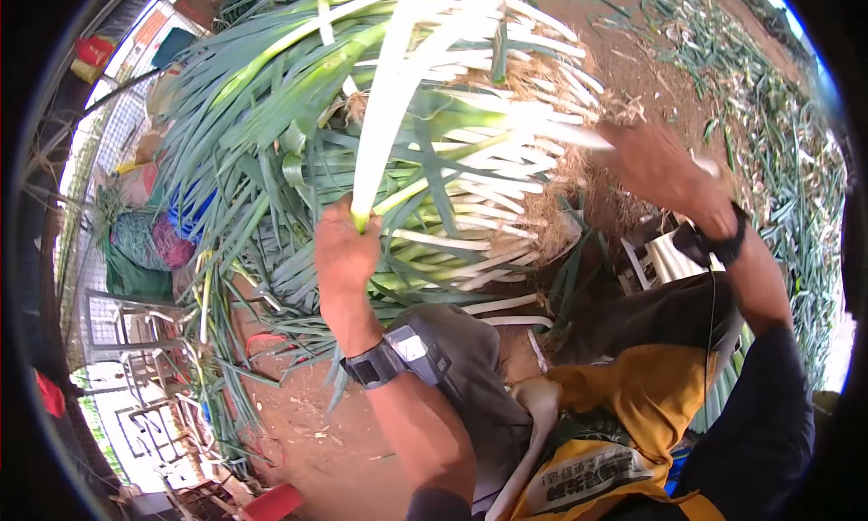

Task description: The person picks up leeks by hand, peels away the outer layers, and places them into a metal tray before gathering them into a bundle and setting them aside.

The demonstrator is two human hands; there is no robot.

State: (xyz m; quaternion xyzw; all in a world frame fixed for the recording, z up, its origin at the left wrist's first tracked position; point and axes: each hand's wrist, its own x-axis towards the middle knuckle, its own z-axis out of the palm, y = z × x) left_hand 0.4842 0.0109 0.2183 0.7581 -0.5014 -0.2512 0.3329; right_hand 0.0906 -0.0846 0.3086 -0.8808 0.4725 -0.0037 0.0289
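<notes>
At centre frame, the left hand [346,250] closes tight around one long leek [391,96], held up over the leek pile [470,204]. The right hand [655,168] — blurred, centre right — touches white stalk ends [542,127]; its grip is unclear. Most of the pile seems untouched.

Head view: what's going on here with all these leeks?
A person faces a big pile of leeks on bare dirt. Their left hand is closed around one long leek, gripping it where the white stalk turns green. The right hand, blurred, is at the pile's root ends; whether it grips a stalk is unclear.
</notes>
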